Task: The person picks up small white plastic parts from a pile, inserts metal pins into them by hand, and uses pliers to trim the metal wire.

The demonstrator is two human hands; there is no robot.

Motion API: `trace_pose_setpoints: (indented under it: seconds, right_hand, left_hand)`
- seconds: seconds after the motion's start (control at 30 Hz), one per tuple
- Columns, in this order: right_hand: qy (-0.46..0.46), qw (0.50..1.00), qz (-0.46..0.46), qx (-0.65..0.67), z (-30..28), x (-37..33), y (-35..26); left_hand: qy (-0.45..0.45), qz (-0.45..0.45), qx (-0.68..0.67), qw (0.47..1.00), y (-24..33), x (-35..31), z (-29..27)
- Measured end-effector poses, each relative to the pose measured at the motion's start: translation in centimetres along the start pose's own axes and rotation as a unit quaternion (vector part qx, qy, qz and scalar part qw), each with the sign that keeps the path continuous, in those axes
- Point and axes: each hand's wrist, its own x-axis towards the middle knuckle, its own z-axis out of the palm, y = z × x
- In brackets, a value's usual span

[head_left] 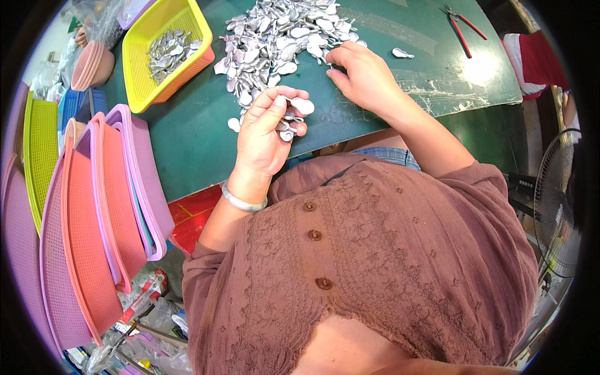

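My left hand [267, 134], with a pale bangle at the wrist, is closed around several small silvery spoon-shaped metal pieces [304, 106]. One piece sticks out between thumb and forefinger, and others show lower by the curled fingers. To the right, my right hand [364, 78] rests over the table with its fingers bent at the edge of a large pile of the same pieces [275, 44]. Its thumb and forefinger are at one piece [325, 56] of the pile, partly hidden by the fingertips. Another piece [402, 54] lies alone beyond that hand.
A yellow basket [139, 81] of metal pieces stands left of the pile on the green table [187, 147]. Red-handled pliers [464, 32] lie at the far right. Stacked pink and purple baskets [94, 231] fill the left side. A fan [555, 200] stands right, near another person's red sleeve [547, 59].
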Motion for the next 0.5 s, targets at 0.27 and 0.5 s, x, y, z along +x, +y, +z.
trace_pose_setpoints:
  seconds: [0.27, 0.5]
  right_hand:
    - [-0.022, 0.997, 0.015, -0.070, 0.7, 1.3, -0.1]
    - [0.017, 1.000, -0.011, 0.015, 0.6, 1.3, 0.4]
  left_hand:
    - [-0.003, -0.035, -0.041, 0.999, 0.2, 0.1, -0.4]
    - [0.039, -0.060, -0.032, 0.997, 0.2, 0.2, -0.5]
